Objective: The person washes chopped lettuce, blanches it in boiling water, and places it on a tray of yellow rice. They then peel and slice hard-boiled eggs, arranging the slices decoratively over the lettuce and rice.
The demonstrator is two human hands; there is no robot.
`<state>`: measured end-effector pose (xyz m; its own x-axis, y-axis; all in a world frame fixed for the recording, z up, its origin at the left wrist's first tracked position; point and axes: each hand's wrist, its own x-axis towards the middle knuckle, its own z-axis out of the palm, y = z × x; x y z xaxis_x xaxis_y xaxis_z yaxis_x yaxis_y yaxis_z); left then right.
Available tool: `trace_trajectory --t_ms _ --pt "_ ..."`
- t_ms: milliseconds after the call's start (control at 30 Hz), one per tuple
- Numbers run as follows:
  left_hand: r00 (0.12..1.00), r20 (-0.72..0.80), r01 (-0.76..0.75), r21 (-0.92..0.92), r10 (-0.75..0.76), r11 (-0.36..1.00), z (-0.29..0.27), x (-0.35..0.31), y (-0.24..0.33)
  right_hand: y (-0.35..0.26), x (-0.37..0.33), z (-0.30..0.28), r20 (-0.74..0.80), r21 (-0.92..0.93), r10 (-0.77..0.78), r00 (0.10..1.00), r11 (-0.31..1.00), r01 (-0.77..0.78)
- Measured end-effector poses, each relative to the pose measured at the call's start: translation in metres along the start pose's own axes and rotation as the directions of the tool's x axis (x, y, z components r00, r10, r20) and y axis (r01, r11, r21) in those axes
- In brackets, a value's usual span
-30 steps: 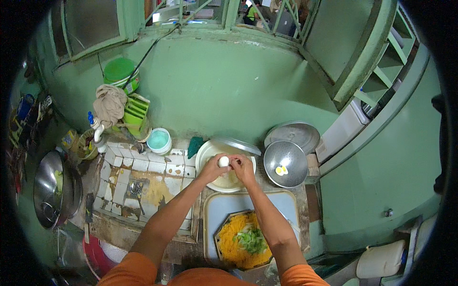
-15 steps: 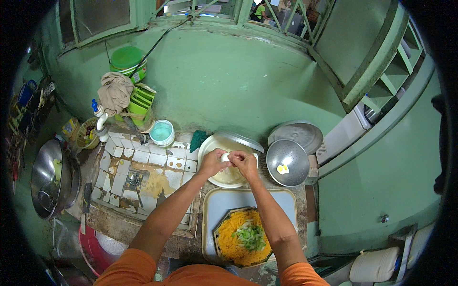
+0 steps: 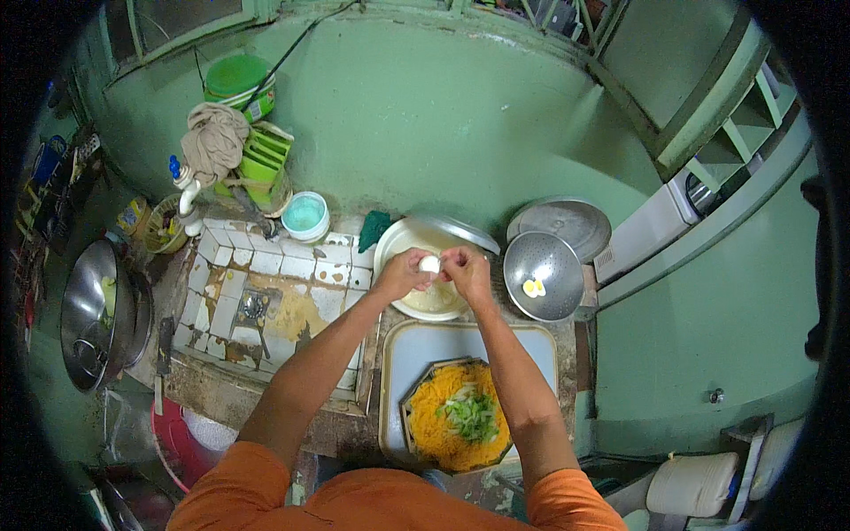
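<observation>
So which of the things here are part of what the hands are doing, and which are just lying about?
In use:
- left hand and right hand, both on the white egg
- white bowl beneath them
- metal colander holding egg pieces
- plate of orange shreds and greens on the tray

Lying about:
- teal cup
- metal lid
- wok
- green bucket

Green walls (image 3: 460, 115) — tiled counter (image 3: 266, 292)
</observation>
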<state>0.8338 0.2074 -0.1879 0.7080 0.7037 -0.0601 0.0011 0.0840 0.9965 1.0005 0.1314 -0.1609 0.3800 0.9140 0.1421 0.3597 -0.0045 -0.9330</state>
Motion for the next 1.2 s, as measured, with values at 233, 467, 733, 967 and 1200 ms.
trace_trajectory --t_ms 233,467,733,967,1200 --pt "0.988 -0.131 -0.06 0.199 0.087 0.978 0.007 -0.002 0.003 0.008 -0.006 0.008 0.05 -0.017 0.0 0.999 1.0 0.001" --pt "0.985 -0.159 -0.063 0.061 0.072 0.996 0.009 -0.001 -0.003 0.009 -0.005 0.005 0.075 0.196 0.089 0.993 0.975 -0.102" --pt "0.997 -0.08 -0.008 0.053 0.012 0.999 0.002 -0.002 0.003 0.006 -0.002 0.005 0.026 -0.107 0.082 0.996 0.991 -0.079" --pt "1.0 0.018 -0.01 -0.094 0.011 0.996 -0.003 0.007 -0.007 0.013 0.001 0.006 0.028 0.132 -0.018 0.999 0.991 0.014" --pt "0.983 -0.037 -0.149 0.392 0.177 0.908 -0.004 0.005 -0.002 -0.004 0.006 -0.006 0.204 0.052 -0.074 0.976 0.997 0.065"
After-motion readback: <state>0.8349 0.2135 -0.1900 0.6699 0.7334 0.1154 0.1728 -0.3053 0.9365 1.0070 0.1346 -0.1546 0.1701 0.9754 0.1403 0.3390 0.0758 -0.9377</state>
